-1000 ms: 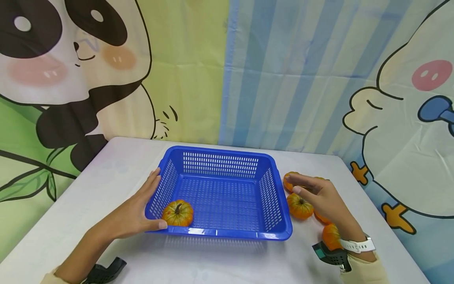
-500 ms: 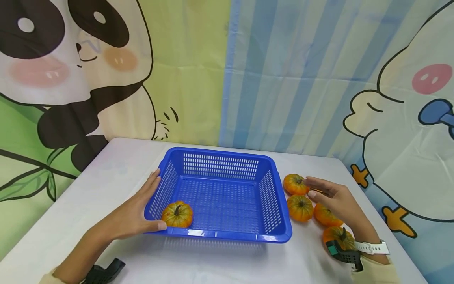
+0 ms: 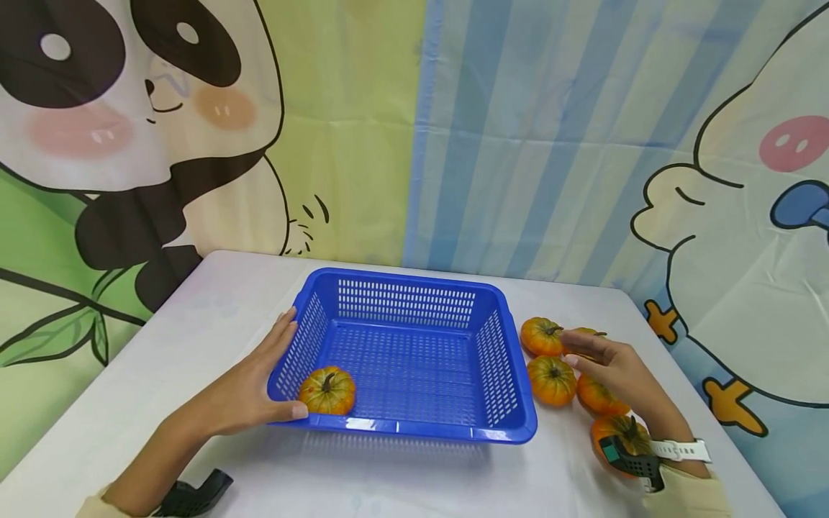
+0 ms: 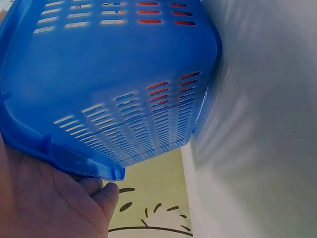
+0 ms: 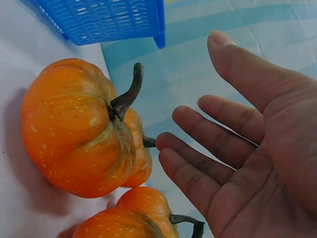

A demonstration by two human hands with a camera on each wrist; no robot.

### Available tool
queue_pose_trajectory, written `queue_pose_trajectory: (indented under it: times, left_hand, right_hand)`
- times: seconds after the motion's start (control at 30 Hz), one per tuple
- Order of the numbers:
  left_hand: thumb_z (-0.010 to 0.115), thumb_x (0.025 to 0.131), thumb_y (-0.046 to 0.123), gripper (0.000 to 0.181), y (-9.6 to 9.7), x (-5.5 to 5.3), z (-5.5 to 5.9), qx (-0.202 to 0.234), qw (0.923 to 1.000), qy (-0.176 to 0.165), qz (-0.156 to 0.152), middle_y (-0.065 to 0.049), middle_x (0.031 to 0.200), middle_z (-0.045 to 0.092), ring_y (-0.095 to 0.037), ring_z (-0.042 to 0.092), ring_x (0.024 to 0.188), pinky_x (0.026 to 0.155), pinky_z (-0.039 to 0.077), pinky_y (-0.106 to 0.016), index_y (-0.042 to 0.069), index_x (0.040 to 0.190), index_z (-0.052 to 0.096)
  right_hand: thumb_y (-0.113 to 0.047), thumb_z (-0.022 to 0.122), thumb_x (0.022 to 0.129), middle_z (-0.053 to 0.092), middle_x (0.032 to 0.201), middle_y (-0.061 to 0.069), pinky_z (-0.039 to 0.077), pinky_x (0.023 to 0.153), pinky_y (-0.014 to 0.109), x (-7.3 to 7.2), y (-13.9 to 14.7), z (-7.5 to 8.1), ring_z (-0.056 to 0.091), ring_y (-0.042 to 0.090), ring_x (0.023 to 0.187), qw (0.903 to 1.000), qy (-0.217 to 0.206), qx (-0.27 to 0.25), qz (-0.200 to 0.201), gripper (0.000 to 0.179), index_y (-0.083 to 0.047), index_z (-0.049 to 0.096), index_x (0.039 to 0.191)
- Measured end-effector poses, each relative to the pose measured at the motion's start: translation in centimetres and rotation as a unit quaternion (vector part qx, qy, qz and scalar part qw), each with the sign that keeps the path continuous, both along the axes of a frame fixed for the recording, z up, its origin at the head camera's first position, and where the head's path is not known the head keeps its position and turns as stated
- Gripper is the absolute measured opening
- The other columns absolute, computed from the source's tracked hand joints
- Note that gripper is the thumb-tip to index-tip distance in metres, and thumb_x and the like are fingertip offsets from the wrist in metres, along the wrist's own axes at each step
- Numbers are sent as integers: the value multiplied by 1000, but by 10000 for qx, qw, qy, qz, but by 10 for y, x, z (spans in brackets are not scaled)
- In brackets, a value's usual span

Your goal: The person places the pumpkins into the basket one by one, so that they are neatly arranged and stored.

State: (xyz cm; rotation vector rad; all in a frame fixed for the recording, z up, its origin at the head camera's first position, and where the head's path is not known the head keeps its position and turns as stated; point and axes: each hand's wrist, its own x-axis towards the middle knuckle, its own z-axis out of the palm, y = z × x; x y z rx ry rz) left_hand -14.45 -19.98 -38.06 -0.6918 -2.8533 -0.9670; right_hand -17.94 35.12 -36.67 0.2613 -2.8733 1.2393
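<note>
A blue plastic basket (image 3: 401, 374) with slotted walls stands on the table, one orange-green pumpkin (image 3: 327, 392) inside at its near left corner. My left hand (image 3: 249, 396) spans that corner from outside, fingers extended along the left wall and thumb on the front rim. In the left wrist view, the palm (image 4: 49, 203) lies against the rim. Right of the basket, my right hand (image 3: 615, 370) hovers among small orange pumpkins, fingers relaxed, holding nothing. The nearest include one pumpkin (image 3: 552, 380) beside the basket and another pumpkin (image 3: 540, 337) behind it. A large pumpkin (image 5: 74, 129) faces the right palm.
Another pumpkin (image 3: 599, 396) sits partly under the right hand, and a further pumpkin (image 3: 622, 439) lies behind the dark wrist device (image 3: 631, 460). The white table (image 3: 363, 482) ends at a cartoon-printed curtain (image 3: 505, 144) at the back.
My right hand has drawn back to the right, away from the basket's side, uncovering more of the pumpkins. The left hand and basket have stayed in place.
</note>
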Motion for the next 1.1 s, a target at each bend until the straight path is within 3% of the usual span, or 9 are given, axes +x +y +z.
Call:
queue_pose_trajectory:
  times: [0.23, 0.5, 0.8, 1.1]
  left_hand:
    - [75, 73, 50, 117, 0, 0, 0, 16, 10000, -13, 22, -7, 163, -5, -45, 12, 143, 100, 27, -70, 5, 156, 5]
    - [75, 73, 51, 118, 0, 0, 0, -1, 10000, -11, 36, -8, 163, -5, -45, 11, 144, 100, 27, -70, 6, 156, 5]
    - [75, 73, 52, 118, 0, 1, -1, 22, 10000, -70, 54, -4, 163, -7, -44, 10, 144, 98, 29, -71, 7, 156, 4]
    - [75, 73, 53, 118, 0, 0, -1, -21, 9999, -74, 75, -7, 163, -5, -45, 11, 144, 99, 28, -70, 7, 156, 5]
  right_hand:
    - [-35, 68, 92, 58, 131, 19, 52, 90, 42, -6, -1, -6, 56, 39, 118, 9994, -214, 182, 207, 56, 0, 56, 134]
    - [-34, 71, 90, 59, 131, 18, 51, 92, 41, -5, -12, -6, 57, 37, 118, 9985, -366, 90, 390, 57, -1, 57, 134]
    - [-33, 72, 89, 56, 133, 21, 49, 93, 46, -5, -17, -9, 55, 40, 119, 9994, -242, 124, 213, 60, 1, 54, 135]
    - [-36, 73, 87, 57, 133, 18, 48, 95, 49, -6, -18, -14, 53, 40, 121, 9966, -701, 331, 263, 61, -2, 56, 135]
